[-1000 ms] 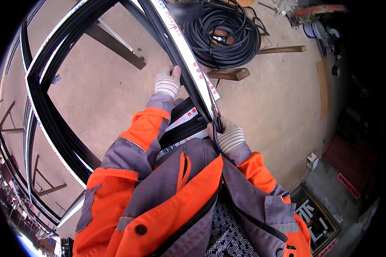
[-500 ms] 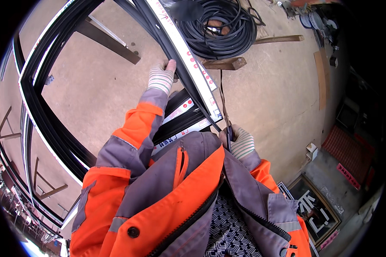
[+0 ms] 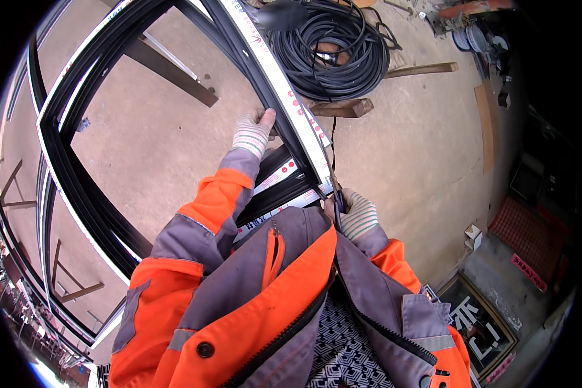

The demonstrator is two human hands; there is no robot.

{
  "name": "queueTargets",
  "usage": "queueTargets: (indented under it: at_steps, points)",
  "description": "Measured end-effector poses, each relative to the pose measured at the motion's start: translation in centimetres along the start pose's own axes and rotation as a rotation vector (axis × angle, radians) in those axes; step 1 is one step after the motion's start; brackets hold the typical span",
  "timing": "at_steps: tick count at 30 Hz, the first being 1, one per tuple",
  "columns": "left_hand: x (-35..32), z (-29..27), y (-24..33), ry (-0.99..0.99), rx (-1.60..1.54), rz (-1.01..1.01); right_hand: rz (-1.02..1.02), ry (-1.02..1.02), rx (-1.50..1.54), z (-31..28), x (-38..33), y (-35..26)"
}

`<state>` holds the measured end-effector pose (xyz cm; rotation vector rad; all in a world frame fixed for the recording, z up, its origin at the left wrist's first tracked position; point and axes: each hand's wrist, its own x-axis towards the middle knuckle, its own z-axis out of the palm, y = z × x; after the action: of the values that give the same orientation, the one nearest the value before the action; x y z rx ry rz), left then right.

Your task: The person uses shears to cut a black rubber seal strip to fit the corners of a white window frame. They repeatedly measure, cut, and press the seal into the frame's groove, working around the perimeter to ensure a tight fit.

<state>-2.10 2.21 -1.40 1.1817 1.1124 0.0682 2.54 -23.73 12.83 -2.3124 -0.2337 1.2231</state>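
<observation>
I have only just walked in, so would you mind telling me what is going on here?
A person in an orange and grey jacket is handling a black and white frame. The left hand grips one of its bars, while the right hand holds what look like dark-handled scissors by the bar's near end. Beyond, a black coil lies on the floor near a wooden block.

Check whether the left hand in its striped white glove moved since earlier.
Yes, slightly: the left hand moved along the angular black-and-white frame toward its near corner.
</observation>
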Motion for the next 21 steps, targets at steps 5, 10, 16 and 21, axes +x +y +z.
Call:
queueTargets:
  at_steps: [5, 10, 16, 21]
  points:
    - [-1.6, 0.6, -0.2, -0.047, -0.007, 0.007, 0.005, 0.013, -0.012, -0.1, 0.0, -0.6]
    - [-0.9, 0.1, -0.1, -0.091, -0.058, -0.080, 0.013, -0.011, 0.020, 0.0, 0.4, -0.3]
    - [-1.9, -0.4, 0.5, -0.196, 0.031, -0.111, 0.009, -0.020, 0.133, 0.3, 0.3, 0.0]
    - [-1.8, -0.2, -1.3, -0.225, 0.005, -0.075, -0.021, -0.055, 0.124, -0.1, -0.2, -0.6]
